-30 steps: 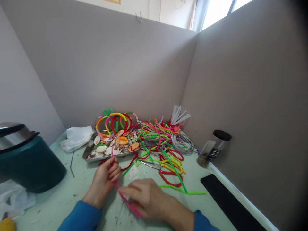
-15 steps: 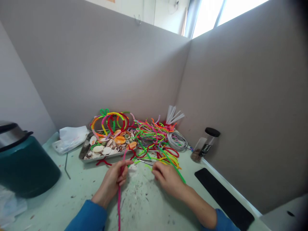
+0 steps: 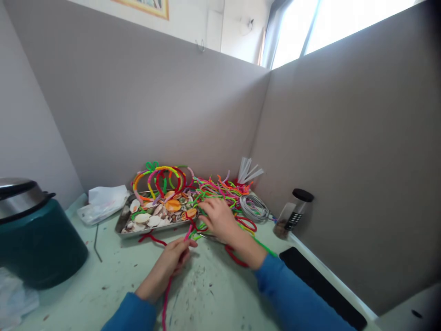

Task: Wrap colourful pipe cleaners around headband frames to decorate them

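A pink pipe cleaner [image 3: 166,301] is gripped in my left hand [image 3: 175,258], its tail hanging toward me and its far end sticking up past my fingers. My right hand [image 3: 220,221] reaches over the front of the heap of coloured pipe cleaners [image 3: 213,186], fingers apart and bent a little downward; I see nothing held in it. Under that wrist lie the scissors [image 3: 203,236], mostly hidden. Dark red pipe cleaners [image 3: 237,258] curve out below the right wrist. A metal tray [image 3: 138,233] of seashells [image 3: 155,221] stands beyond my left hand.
Pipe-cleaner hoops [image 3: 161,170] rise behind the shells. At right are a grey wire coil [image 3: 255,209], a black-lidded jar [image 3: 292,214] and a long black strip [image 3: 320,285]. A teal jug [image 3: 37,243] stands left, near a tissue packet [image 3: 105,202] and a hex key [image 3: 95,243].
My right hand has moved away from the scissors, forward and left to the pipe-cleaner heap, and its fingers have spread. The left hand still holds the pink pipe cleaner. The view has tilted up slightly.
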A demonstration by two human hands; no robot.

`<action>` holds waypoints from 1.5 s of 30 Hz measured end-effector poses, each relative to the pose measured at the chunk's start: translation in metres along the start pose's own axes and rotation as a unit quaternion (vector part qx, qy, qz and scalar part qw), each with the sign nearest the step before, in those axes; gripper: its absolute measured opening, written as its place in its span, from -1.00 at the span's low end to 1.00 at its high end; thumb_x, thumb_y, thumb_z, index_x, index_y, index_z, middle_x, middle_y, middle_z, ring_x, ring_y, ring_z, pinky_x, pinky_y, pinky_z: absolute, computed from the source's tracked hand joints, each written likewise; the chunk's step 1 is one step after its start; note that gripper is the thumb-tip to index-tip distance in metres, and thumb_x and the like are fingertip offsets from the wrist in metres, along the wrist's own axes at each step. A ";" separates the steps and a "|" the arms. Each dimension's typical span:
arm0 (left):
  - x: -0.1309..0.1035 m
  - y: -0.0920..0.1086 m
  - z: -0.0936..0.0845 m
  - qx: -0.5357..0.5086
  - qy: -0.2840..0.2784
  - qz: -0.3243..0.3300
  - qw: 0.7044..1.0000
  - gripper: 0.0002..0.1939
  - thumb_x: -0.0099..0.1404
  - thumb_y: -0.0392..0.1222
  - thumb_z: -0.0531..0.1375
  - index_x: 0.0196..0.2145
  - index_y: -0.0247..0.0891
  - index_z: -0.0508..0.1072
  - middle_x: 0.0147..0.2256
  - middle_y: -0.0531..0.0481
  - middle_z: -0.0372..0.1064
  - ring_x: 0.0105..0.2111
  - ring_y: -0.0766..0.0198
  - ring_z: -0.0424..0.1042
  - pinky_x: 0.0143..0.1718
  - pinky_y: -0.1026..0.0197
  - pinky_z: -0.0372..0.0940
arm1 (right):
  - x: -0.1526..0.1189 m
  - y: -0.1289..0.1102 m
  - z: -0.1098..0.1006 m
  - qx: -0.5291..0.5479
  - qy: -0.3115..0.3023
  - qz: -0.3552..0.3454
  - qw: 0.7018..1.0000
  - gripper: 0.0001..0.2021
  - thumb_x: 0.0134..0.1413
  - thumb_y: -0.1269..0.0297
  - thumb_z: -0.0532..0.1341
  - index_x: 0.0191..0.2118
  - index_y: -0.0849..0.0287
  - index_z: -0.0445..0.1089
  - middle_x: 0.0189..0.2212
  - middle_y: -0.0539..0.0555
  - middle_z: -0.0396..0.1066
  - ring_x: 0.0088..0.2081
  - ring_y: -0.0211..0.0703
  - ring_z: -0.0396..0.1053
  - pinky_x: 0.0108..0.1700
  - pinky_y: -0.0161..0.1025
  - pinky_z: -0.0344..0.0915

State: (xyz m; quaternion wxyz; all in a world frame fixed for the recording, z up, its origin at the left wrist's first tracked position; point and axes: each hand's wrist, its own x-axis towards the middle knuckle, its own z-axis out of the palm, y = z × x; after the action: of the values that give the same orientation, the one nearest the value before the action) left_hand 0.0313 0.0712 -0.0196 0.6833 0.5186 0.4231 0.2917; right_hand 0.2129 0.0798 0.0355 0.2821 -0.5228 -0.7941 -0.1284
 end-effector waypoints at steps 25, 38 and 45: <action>0.005 -0.003 0.003 0.028 -0.040 0.031 0.998 -0.66 0.11 0.09 0.16 -0.44 -0.28 0.30 -0.73 0.17 0.19 -0.80 0.54 -0.15 -0.76 0.38 -0.30 | -0.061 -0.026 0.056 0.547 0.015 0.240 0.802 -0.90 0.10 0.30 0.14 -0.35 0.17 0.37 -0.57 -0.07 0.29 -0.60 -0.34 0.19 -0.54 -0.39 0.11; 0.006 -0.001 0.008 0.073 0.000 0.053 0.996 -0.53 -0.03 0.25 0.19 -0.58 -0.26 0.24 -0.76 0.18 0.16 -0.80 0.53 -0.09 -0.76 0.38 -0.26 | -0.063 -0.032 0.055 0.479 0.026 0.221 0.849 -0.94 0.02 0.35 0.19 -0.41 0.20 0.37 -0.49 -0.03 0.36 -0.44 -0.29 0.27 -0.38 -0.36 0.20; 0.012 -0.006 0.006 0.059 0.012 0.061 0.996 -0.50 -0.16 0.26 0.25 -0.55 -0.27 0.27 -0.79 0.20 0.13 -0.79 0.51 -0.06 -0.73 0.38 -0.24 | -0.061 -0.029 0.056 0.560 -0.013 0.256 0.788 -0.86 -0.03 0.24 0.23 -0.44 0.20 0.31 -0.60 -0.10 0.22 -0.58 -0.37 0.15 -0.54 -0.42 0.10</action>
State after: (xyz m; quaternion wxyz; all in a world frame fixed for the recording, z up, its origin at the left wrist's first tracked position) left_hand 0.0425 0.0767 -0.0280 0.6272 0.5798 0.4150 0.3134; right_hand 0.1868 0.0498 -0.0427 0.5373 -0.4587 -0.5677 0.4226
